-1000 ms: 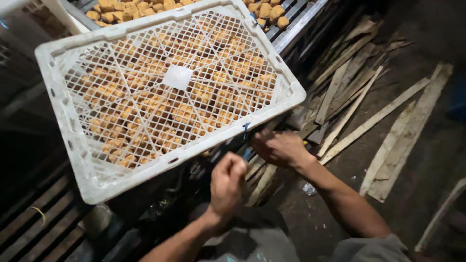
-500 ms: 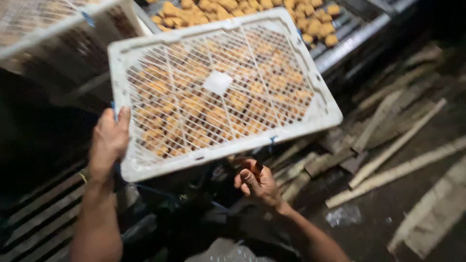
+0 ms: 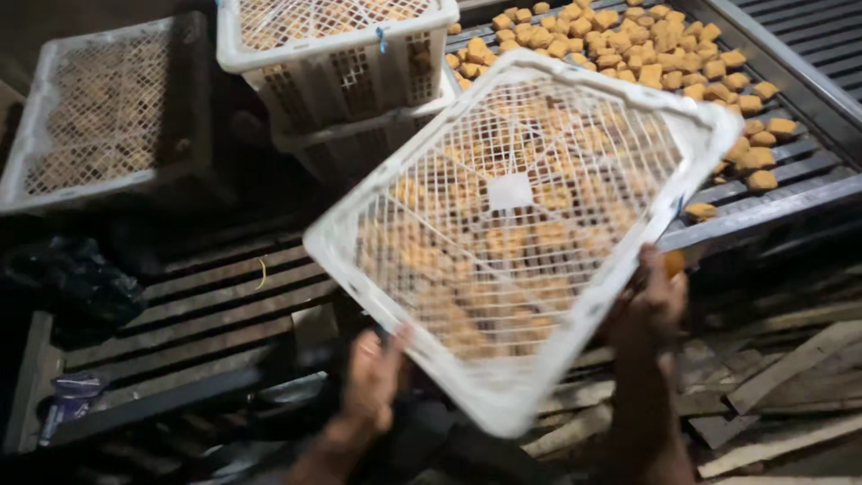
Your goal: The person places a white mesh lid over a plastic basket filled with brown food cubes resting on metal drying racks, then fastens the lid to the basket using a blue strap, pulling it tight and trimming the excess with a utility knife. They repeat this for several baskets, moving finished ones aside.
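Observation:
I hold a white plastic lattice crate tilted up in front of me, its mesh bottom facing the camera. Golden-brown fried cubes show through the mesh. My left hand grips the crate's lower left rim. My right hand grips its right rim. Behind the crate, more fried cubes lie spread on a metal slatted rack.
Two stacked white crates stand at the top centre. Another mesh crate lies at the upper left. Dark slats run under the left side, with a black bag beside them. Wooden planks lie scattered at the lower right.
The crate has swung down and right and rotated into a diamond shape. My left hand moved from its left edge to the lower rim; my right hand shifted to the right rim.

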